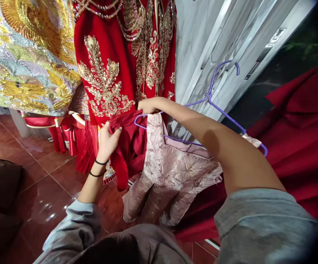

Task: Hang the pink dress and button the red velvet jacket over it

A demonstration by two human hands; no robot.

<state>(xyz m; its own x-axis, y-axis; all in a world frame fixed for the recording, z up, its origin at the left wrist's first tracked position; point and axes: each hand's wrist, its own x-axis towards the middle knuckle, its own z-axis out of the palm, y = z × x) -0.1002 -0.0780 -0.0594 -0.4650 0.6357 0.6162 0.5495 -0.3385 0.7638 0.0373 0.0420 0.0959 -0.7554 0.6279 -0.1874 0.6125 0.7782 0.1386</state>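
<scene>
Left hand point(109, 141): thumb and fingers closed together on a dark red cloth point(127, 121), which lies bunched between the two hands, beneath the embroidered clothing. Two black bands point(97, 174) encircle the left wrist. Right hand point(147, 105): curled against the upper edge of the same cloth; its fingertips are hidden, so whether it grips cannot be told. The right forearm crosses in front of a purple hanger point(209, 96), whose hook points upward before a grey framed panel point(226, 73). The hanger bears a pale pink garment point(185, 168) patterned with raised, crinkled motifs and a gold-centred flower, its left-hand shoulder just beneath the right hand. Beyond the hands hangs a bright red garment point(128, 69) with gold embroidery and beaded strands; at upper left, a pale sequined garment point(29, 62) carries gold figures. On the panel's edge sits a small bright plate point(276, 37); any lettering on it is too small to read. A large red cloth point(299, 146) fills the right side, and red tiles point(46, 198) form the floor.
</scene>
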